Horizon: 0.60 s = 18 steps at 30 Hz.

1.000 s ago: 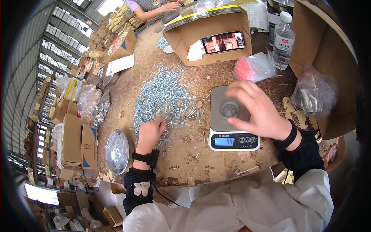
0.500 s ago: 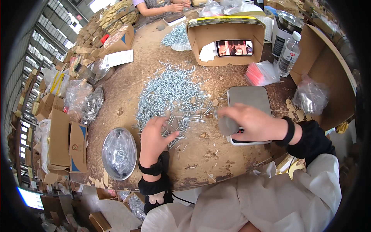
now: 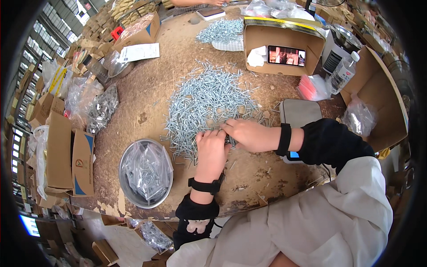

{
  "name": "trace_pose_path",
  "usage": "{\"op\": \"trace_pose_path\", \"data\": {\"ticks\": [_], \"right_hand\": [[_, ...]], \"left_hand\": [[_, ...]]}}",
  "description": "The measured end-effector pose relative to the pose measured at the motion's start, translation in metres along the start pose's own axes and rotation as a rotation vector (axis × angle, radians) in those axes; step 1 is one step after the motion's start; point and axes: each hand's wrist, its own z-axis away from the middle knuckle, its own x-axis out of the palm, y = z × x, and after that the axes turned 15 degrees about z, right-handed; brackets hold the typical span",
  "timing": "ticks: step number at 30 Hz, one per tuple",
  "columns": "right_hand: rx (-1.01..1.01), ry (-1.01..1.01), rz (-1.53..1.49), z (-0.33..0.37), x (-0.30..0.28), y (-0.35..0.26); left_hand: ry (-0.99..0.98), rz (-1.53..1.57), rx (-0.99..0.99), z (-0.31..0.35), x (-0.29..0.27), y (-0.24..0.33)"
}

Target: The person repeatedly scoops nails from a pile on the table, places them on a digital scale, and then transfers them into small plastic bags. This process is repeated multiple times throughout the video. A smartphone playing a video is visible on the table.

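- Nearest, at the left, a metal bowl (image 3: 131,196) holds clear bags (image 3: 147,171) with thin metal pieces inside; they look soft and slack, best lifted by a loose top edge, since sharp ends could prick the film.
- The left hand (image 3: 211,149) and right hand (image 3: 249,135) meet at the near edge of the pile of screws (image 3: 207,100), fingers bent downward; the fingertips are partly hidden, so I cannot tell whether either grasps anything.
- The screws lie loose and crisscrossed on the table (image 3: 138,118), thinning into strays at the edges. Each looks light, stiff and hard to break; smooth metal probably slips and rolls, and a full handful would weigh noticeably more.
- One alone is best pinched across the shank, clear of the point; several, scooped from the thin edge.
- Right of the pile, the scale (image 3: 300,113) stands partly behind the right sleeve (image 3: 333,138).
- Farther, small plastic bags (image 3: 313,87) lie beside a bottle (image 3: 343,73): flimsy, likely slippery, easiest by a corner.
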Motion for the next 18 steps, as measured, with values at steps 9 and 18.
{"op": "trace_pose_path", "data": {"ticks": [9, 18], "right_hand": [[0.024, 0.011, -0.525, 0.004, 0.004, 0.026], [0.151, -0.037, -1.137, 0.05, -0.04, 0.032]], "left_hand": [[0.132, 0.509, -0.059, -0.003, -0.003, 0.0], [0.399, 0.538, 0.012, -0.003, -0.026, 0.027]]}}
